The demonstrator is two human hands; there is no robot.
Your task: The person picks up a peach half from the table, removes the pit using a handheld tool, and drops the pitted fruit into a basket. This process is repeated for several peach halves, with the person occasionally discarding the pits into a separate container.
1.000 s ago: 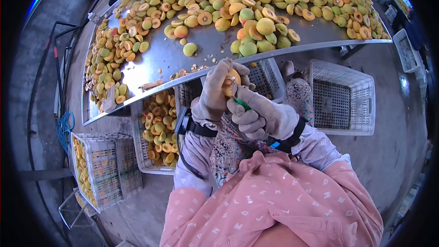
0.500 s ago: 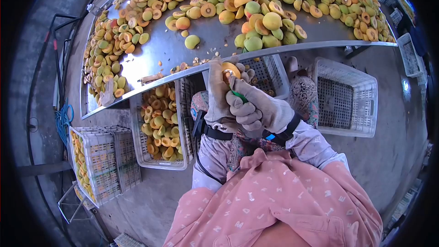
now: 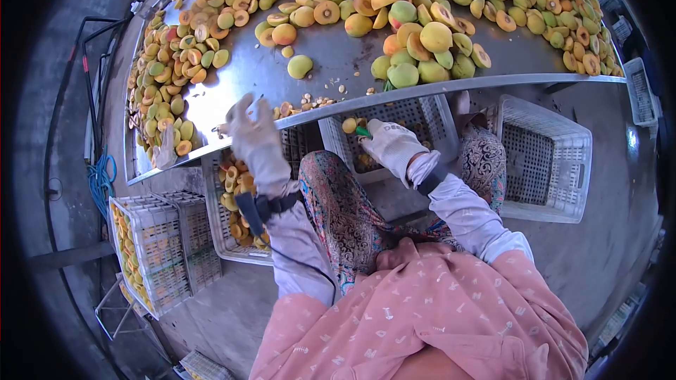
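Observation:
My left hand point(image 3: 255, 137), in a pale work glove, is raised at the table's front edge with its fingers apart and nothing in them. My right hand point(image 3: 394, 142), gloved too, is closed around a green-handled tool point(image 3: 362, 131), whose working end is hard to make out. A small round yellow piece point(image 3: 349, 125) shows at the tool's far end. Beneath that hand stands a white crate point(image 3: 445, 127) with some fruit bits inside. Just beyond my left hand, small fruit scraps and pits point(image 3: 310, 103) lie along the metal table point(image 3: 257, 63).
Yellow-green stone fruit point(image 3: 436, 36), whole and halved, is heaped over the table. Fruit halves fill a crate point(image 3: 243, 183) below my left arm. Another white crate point(image 3: 546, 162) stands right of my knees, and stacked crates point(image 3: 165, 239) at left. A pale glove point(image 3: 165, 149) lies on the table's left corner.
My hands were together around a cut fruit half; now they are apart. The left has moved left to the table edge without the fruit, and the right, still gripping the tool, is over the crate.

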